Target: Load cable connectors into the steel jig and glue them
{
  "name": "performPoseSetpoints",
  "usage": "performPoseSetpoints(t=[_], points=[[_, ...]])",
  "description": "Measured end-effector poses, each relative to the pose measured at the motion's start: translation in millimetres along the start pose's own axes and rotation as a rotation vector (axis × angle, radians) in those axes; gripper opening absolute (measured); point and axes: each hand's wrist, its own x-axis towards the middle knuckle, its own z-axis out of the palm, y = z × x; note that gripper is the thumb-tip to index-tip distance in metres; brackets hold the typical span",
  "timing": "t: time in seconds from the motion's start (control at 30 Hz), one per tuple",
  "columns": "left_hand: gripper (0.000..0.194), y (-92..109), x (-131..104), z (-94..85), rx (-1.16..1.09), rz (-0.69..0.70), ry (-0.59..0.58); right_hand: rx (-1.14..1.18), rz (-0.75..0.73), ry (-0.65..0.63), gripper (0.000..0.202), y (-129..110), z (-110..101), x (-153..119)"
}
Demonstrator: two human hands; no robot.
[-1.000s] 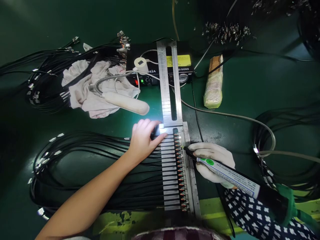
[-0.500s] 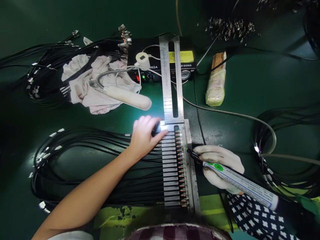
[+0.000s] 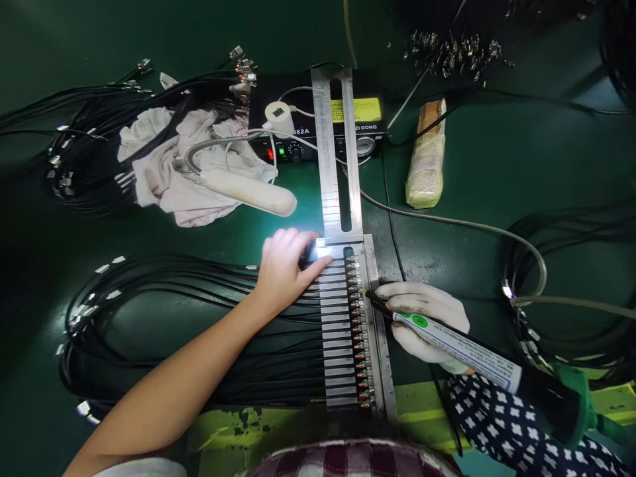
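A slotted metal fixture (image 3: 340, 344) holds a column of black cables (image 3: 293, 344), their small metal connectors (image 3: 358, 331) lined up along its right side. My bare left hand (image 3: 293, 265) rests at the fixture's upper left, thumb and fingers around its top edge near a small bright block (image 3: 320, 242). My gloved right hand (image 3: 432, 318) grips a dark dispensing syringe (image 3: 462, 351) with a white label and green sticker. The syringe's tip is at the connectors in the upper part of the row; whether it touches them cannot be made out.
A lit white lamp (image 3: 253, 192) lies over a crumpled cloth (image 3: 163, 165). Behind the fixture's metal extension (image 3: 325, 152) is a black control box (image 3: 308, 147). A wrapped block (image 3: 427, 159), a hose (image 3: 447, 222) and coiled cables (image 3: 531, 331) are to the right.
My right hand and the syringe have moved left and slightly up, bringing the tip closer to the connectors. More of the syringe's green rear end shows. My left hand keeps its place on the fixture.
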Motion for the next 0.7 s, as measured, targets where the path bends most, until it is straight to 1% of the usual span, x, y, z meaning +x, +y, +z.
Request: performPoseSetpoints(t=[0.2,0.47,0.7], points=[[0.038,-0.9,-0.6,1.1,0.003,0.006,0.008,0.013,-0.005,-0.002,0.023,2.5,1.0,-1.8],[0.038,-0.9,-0.3,0.7,0.006,0.002,0.004,0.015,-0.014,-0.005,0.023,0.2,0.5,-1.8],[0.038,-2.9,-0.9,2.1,-0.001,0.011,0.009,0.012,-0.028,-0.011,0.021,1.1,0.6,-2.4]])
